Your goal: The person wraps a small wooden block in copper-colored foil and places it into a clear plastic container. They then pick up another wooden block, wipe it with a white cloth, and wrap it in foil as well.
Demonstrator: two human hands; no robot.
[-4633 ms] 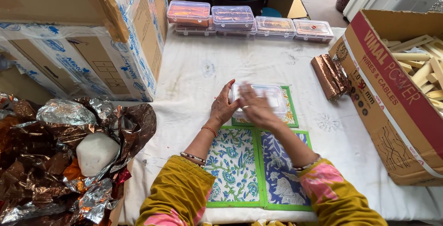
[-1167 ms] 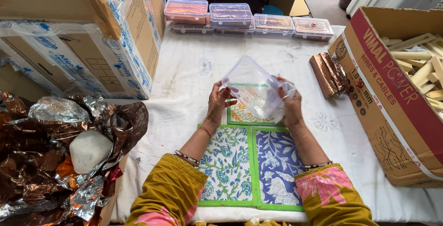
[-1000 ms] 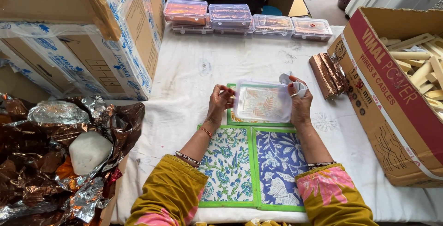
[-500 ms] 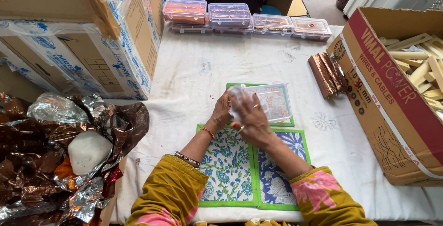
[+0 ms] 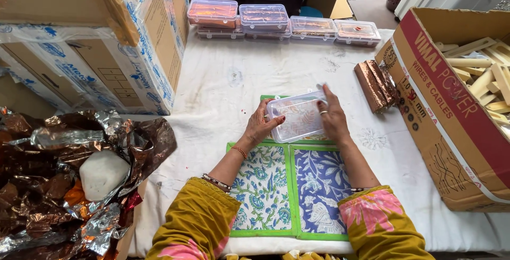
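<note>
A small clear plastic box [image 5: 297,116] with a white lid is held between both hands, just above a floral mat with green borders [image 5: 289,188] on the white cloth. My left hand [image 5: 260,127] grips its left side, thumb on the near edge. My right hand [image 5: 333,117] lies against its right side, fingers spread over the lid. An orange patterned panel of the mat shows faintly through the box. Whether anything is inside the box I cannot tell.
Several lidded clear boxes [image 5: 276,18] line the table's far edge. A stack of copper foil wraps [image 5: 376,83] lies right of the hands. An open carton of wooden pieces [image 5: 467,90] stands at right, taped cartons [image 5: 101,47] at left, crumpled foil with a white lump [image 5: 103,174] at near left.
The clear box was lifted and tilted up a second ago, then lowered; my right hand crossed over it and now rests on its right side, the box level over the mat.
</note>
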